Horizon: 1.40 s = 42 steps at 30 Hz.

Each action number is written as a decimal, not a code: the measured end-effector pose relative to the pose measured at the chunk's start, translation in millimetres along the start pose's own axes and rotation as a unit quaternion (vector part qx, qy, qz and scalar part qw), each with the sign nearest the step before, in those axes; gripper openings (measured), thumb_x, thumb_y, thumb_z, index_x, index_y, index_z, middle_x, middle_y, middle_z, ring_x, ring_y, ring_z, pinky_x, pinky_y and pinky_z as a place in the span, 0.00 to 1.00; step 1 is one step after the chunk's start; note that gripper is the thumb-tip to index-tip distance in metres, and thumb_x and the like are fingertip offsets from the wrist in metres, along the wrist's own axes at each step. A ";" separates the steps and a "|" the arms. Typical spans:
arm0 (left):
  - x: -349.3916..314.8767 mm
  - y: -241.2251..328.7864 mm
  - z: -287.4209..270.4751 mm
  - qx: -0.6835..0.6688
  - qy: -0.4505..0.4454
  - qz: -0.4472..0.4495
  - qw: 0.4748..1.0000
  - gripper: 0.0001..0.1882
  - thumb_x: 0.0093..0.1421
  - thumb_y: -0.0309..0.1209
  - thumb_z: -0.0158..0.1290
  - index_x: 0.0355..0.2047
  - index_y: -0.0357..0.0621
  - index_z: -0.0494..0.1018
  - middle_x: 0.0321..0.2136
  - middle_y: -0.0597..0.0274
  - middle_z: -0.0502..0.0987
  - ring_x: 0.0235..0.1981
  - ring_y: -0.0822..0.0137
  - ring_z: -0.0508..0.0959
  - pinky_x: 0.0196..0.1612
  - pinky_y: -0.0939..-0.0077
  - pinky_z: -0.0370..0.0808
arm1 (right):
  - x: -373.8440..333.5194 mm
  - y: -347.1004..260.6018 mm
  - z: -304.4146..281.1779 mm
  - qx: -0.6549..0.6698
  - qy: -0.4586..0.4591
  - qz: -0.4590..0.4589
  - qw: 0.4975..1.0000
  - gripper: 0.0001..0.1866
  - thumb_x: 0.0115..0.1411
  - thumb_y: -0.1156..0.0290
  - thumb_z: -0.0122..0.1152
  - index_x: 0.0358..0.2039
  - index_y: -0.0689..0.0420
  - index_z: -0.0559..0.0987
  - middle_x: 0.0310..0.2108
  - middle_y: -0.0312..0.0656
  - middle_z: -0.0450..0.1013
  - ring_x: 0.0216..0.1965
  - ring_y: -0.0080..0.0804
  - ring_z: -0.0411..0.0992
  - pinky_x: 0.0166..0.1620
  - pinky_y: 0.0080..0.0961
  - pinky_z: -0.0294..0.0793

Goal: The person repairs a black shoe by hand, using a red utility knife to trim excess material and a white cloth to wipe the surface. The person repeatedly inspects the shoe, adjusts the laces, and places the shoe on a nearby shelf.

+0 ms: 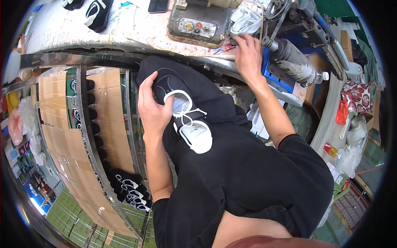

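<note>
A black shoe with pale stitching, white edging and a tied white lace rests on my black-clad lap. Its light inner surface faces up at the end nearest my body. My left hand is closed around its left side, thumb on the white edging and fingers along the outer side. Away from the shoe, my right hand reaches to the far worktable, fingers apart and slightly bent. Its fingertips are beside a crumpled whitish cloth and a small red-handled tool. A small dark thing lies under the index finger; I cannot make it out.
A grey control box with knobs stands on the worktable, near a phone and another black shoe. Machine parts crowd the right. At left, a metal rack with cardboard holds several black shoes.
</note>
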<state>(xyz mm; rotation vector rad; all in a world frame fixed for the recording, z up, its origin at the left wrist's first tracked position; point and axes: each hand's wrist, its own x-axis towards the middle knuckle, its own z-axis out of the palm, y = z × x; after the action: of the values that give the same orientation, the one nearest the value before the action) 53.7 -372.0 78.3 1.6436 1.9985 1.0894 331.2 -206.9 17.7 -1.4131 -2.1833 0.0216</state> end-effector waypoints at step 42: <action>-31.9 14.5 -0.7 0.021 0.147 0.098 0.984 0.29 0.43 0.24 0.60 0.51 0.40 0.77 0.49 0.53 0.80 0.40 0.57 0.82 0.44 0.67 0.80 | 9.9 -152.9 -81.0 0.302 -0.194 -0.310 0.880 0.15 0.51 0.83 0.69 0.40 0.62 0.81 0.36 0.46 0.76 0.34 0.42 0.77 0.37 0.32 0.77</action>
<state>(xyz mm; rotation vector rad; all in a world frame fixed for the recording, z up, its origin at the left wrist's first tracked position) 72.0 -401.6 82.7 1.8234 2.0799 1.4450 234.9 -289.2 136.0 -0.3508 -2.5308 0.7401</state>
